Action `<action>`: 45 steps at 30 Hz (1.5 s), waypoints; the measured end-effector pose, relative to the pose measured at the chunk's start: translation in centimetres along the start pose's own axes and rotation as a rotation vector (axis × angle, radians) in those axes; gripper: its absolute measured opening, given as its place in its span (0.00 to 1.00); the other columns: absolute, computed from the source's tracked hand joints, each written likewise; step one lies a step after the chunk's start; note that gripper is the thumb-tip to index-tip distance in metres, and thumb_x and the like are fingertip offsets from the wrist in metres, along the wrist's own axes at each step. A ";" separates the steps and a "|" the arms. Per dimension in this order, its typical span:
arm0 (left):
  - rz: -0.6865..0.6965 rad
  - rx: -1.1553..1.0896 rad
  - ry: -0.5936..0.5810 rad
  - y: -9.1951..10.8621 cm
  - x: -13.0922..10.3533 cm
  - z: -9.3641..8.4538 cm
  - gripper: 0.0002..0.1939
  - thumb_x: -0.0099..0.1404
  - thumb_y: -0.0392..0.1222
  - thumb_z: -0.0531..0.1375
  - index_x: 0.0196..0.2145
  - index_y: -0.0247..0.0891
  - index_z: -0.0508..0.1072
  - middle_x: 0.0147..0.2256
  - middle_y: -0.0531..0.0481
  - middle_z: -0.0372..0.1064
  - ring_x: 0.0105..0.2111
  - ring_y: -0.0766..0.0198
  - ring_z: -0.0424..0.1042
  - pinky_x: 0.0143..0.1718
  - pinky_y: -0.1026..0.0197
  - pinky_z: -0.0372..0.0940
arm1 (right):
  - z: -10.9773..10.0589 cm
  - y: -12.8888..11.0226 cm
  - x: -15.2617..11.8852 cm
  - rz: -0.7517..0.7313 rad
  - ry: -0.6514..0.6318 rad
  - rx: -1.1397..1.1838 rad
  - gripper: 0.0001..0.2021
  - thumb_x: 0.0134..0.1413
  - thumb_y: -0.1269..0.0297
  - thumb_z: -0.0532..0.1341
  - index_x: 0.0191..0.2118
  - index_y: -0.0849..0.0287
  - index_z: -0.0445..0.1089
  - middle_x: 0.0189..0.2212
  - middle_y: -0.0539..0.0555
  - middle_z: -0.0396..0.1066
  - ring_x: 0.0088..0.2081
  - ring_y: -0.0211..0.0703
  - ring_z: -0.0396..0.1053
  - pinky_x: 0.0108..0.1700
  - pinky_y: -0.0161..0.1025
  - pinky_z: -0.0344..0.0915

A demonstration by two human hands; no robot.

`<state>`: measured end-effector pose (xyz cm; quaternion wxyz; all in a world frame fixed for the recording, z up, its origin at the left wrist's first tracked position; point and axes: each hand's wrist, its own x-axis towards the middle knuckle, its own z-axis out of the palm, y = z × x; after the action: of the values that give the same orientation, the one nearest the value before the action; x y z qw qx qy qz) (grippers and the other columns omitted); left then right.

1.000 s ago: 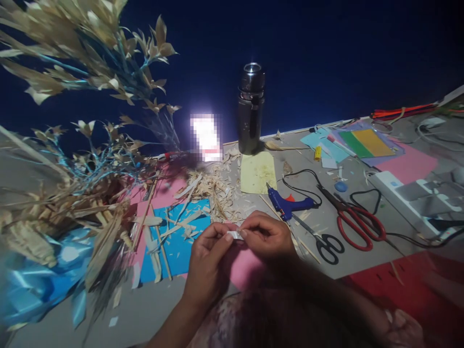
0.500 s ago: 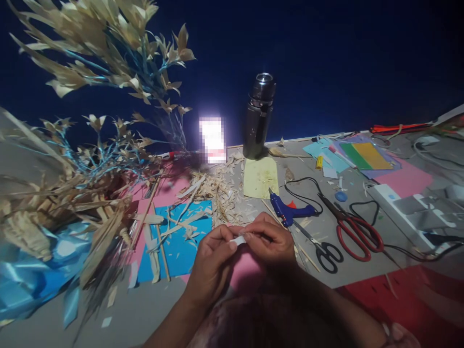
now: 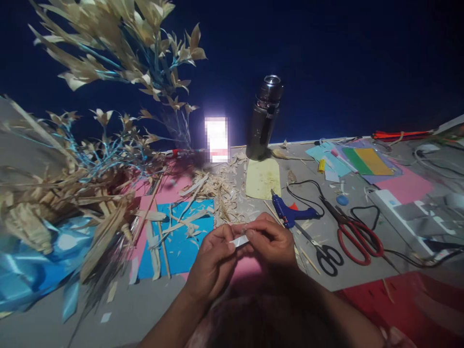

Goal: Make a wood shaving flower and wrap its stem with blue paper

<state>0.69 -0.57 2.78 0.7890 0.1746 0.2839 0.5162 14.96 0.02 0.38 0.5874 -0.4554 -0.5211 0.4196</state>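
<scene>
Both hands meet low in the middle of the head view, pinching one small white strip (image 3: 239, 240), which looks like paper or tape. My left hand (image 3: 213, 256) is closed on the strip's left end, thumb on top. At its right end, the fingers of my right hand (image 3: 271, 241) are closed on it. Part of the strip is hidden by the fingertips. Beneath my hands lies a pink sheet (image 3: 248, 268). Just beyond my right hand rests a blue glue gun (image 3: 293, 212) with its nozzle over a yellow sheet (image 3: 263, 179).
Black-handled scissors (image 3: 329, 258) and red-handled scissors (image 3: 360, 239) lie to the right, near a white power strip (image 3: 398, 220). A metal flask (image 3: 264, 121) stands at the back. Husk flowers (image 3: 137, 58) rise at left, above a blue sheet (image 3: 177, 241) strewn with husk scraps.
More of the white strip shows between my fingers now. My hands stay close together in nearly the same place, and the whole view has shifted slightly.
</scene>
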 end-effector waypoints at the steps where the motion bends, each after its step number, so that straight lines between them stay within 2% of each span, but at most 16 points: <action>1: 0.011 0.007 -0.007 0.0 0.0 0.0 0.08 0.54 0.34 0.70 0.23 0.36 0.74 0.31 0.48 0.73 0.35 0.59 0.73 0.40 0.57 0.69 | 0.0 0.1 0.0 -0.029 0.001 -0.020 0.09 0.56 0.71 0.66 0.38 0.51 0.83 0.28 0.50 0.70 0.27 0.38 0.68 0.26 0.33 0.66; 4: 0.021 0.035 -0.017 -0.1 -0.1 0.0 0.08 0.55 0.34 0.70 0.23 0.36 0.74 0.30 0.49 0.72 0.32 0.60 0.72 0.38 0.58 0.67 | 0.0 0.5 -0.1 -0.026 -0.015 -0.014 0.08 0.58 0.70 0.66 0.39 0.52 0.83 0.29 0.51 0.69 0.27 0.37 0.69 0.25 0.33 0.66; 7: 0.021 0.049 -0.007 -0.3 -0.1 0.0 0.08 0.55 0.34 0.69 0.23 0.36 0.74 0.31 0.50 0.72 0.30 0.62 0.71 0.37 0.59 0.65 | 0.0 0.9 -0.2 0.062 -0.048 0.095 0.05 0.58 0.68 0.67 0.38 0.54 0.82 0.28 0.49 0.68 0.23 0.35 0.68 0.22 0.32 0.65; 11: 0.029 0.061 0.005 -0.4 0.0 0.0 0.08 0.56 0.34 0.69 0.23 0.36 0.74 0.30 0.50 0.70 0.31 0.62 0.70 0.36 0.60 0.64 | -0.2 0.6 -0.2 0.185 -0.114 0.270 0.05 0.60 0.63 0.66 0.38 0.55 0.79 0.30 0.49 0.69 0.24 0.37 0.72 0.26 0.35 0.70; 16: 0.055 0.114 0.066 -0.1 0.0 0.1 0.11 0.57 0.34 0.69 0.22 0.37 0.71 0.26 0.52 0.69 0.26 0.64 0.69 0.31 0.60 0.63 | -0.9 -0.4 0.0 0.280 -0.120 0.253 0.04 0.57 0.65 0.66 0.36 0.57 0.79 0.27 0.48 0.69 0.24 0.35 0.66 0.29 0.34 0.65; 23: 0.184 0.385 0.083 0.5 -0.6 -0.7 0.13 0.60 0.35 0.68 0.23 0.38 0.68 0.28 0.54 0.69 0.25 0.65 0.69 0.31 0.60 0.64 | -1.1 -0.5 0.4 0.366 -0.141 0.139 0.08 0.49 0.61 0.70 0.26 0.59 0.74 0.19 0.46 0.64 0.22 0.35 0.58 0.26 0.34 0.56; 27: 0.307 0.622 0.124 0.7 -0.9 -1.1 0.13 0.60 0.34 0.68 0.23 0.39 0.67 0.28 0.54 0.69 0.28 0.65 0.68 0.31 0.62 0.62 | -1.0 -0.7 0.5 0.341 -0.104 0.081 0.10 0.49 0.62 0.69 0.23 0.59 0.73 0.20 0.46 0.63 0.23 0.34 0.57 0.26 0.34 0.55; 30: 0.363 0.736 0.137 0.9 -1.0 -1.0 0.13 0.61 0.35 0.67 0.23 0.40 0.67 0.29 0.53 0.70 0.28 0.64 0.68 0.30 0.61 0.61 | -1.3 -0.7 0.4 0.353 -0.116 0.120 0.10 0.50 0.62 0.70 0.24 0.60 0.74 0.19 0.46 0.61 0.22 0.34 0.54 0.25 0.34 0.52; 33: 0.398 0.800 0.136 1.3 -1.2 -1.0 0.14 0.62 0.36 0.66 0.23 0.40 0.67 0.28 0.53 0.69 0.27 0.64 0.66 0.28 0.61 0.59 | -1.9 -0.5 0.4 0.431 -0.106 0.186 0.11 0.53 0.57 0.70 0.29 0.60 0.77 0.17 0.44 0.57 0.20 0.33 0.49 0.23 0.34 0.47; 36: 0.422 0.851 0.121 1.6 -1.4 -0.9 0.14 0.63 0.37 0.66 0.23 0.40 0.66 0.28 0.53 0.69 0.27 0.64 0.66 0.27 0.61 0.58 | -3.0 -0.2 0.7 0.444 -0.057 0.174 0.14 0.57 0.52 0.69 0.35 0.60 0.80 0.19 0.45 0.61 0.21 0.33 0.50 0.23 0.33 0.46; 38: 0.425 0.883 0.085 1.8 -1.4 -0.9 0.14 0.63 0.37 0.66 0.23 0.40 0.66 0.28 0.52 0.68 0.27 0.64 0.66 0.27 0.61 0.57 | -3.6 -0.3 0.9 0.424 -0.109 0.135 0.18 0.60 0.49 0.66 0.37 0.61 0.80 0.24 0.49 0.67 0.22 0.34 0.54 0.23 0.33 0.49; 40: 0.421 0.909 0.055 1.8 -1.3 -0.7 0.14 0.62 0.37 0.65 0.23 0.40 0.65 0.27 0.52 0.69 0.27 0.64 0.66 0.27 0.61 0.57 | -3.9 -0.7 1.1 0.421 -0.237 0.142 0.23 0.64 0.44 0.62 0.40 0.62 0.80 0.28 0.53 0.71 0.23 0.34 0.57 0.24 0.33 0.52; 42: 0.412 0.925 0.043 1.9 -1.2 -0.5 0.14 0.62 0.36 0.65 0.22 0.40 0.65 0.27 0.52 0.69 0.26 0.64 0.65 0.26 0.62 0.56 | -4.0 -1.4 1.3 0.429 -0.392 0.174 0.26 0.64 0.41 0.60 0.42 0.62 0.80 0.27 0.53 0.72 0.24 0.35 0.60 0.25 0.33 0.54; 45: 0.380 0.942 0.034 2.0 -1.2 0.0 0.15 0.61 0.37 0.65 0.22 0.40 0.65 0.27 0.51 0.69 0.26 0.64 0.65 0.26 0.62 0.57 | -3.8 -2.7 1.8 0.444 -0.535 0.151 0.19 0.59 0.48 0.67 0.38 0.62 0.81 0.27 0.52 0.74 0.27 0.37 0.66 0.30 0.34 0.59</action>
<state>-1.12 -0.89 4.19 0.5119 0.5518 0.4619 0.4692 18.95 0.81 3.24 0.3566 -0.3869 -0.5123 0.6787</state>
